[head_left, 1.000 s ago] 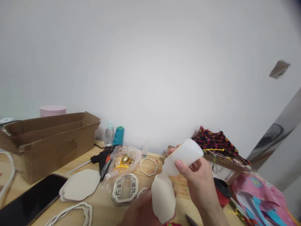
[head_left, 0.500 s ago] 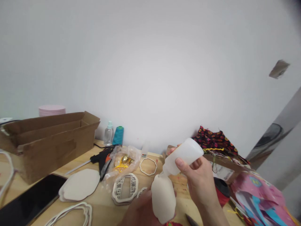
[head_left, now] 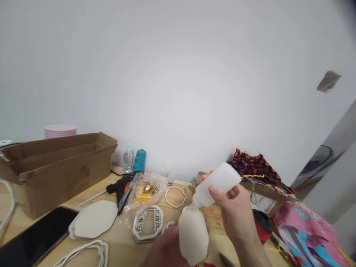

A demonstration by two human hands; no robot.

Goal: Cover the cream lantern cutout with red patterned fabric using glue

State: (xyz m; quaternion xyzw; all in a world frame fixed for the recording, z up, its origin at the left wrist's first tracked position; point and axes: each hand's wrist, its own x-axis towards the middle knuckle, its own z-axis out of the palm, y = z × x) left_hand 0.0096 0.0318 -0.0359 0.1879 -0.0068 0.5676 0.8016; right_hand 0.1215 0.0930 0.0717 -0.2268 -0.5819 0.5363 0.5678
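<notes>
My right hand (head_left: 236, 215) gripping glue bottle (head_left: 217, 184), left hand (head_left: 167, 250) clasping white panel (head_left: 193, 235), lattice frame (head_left: 147, 221), glue gun (head_left: 121, 187) and cardboard box (head_left: 55, 167) well left, none obstructing.

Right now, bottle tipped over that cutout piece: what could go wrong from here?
1. The right hand tips the squeeze bottle nozzle-down at the top edge of the white cutout; a hard squeeze could run over onto the left hand beneath.
2. The cutout is held in mid-air, so drips may land on the lattice frame or the table.
</notes>
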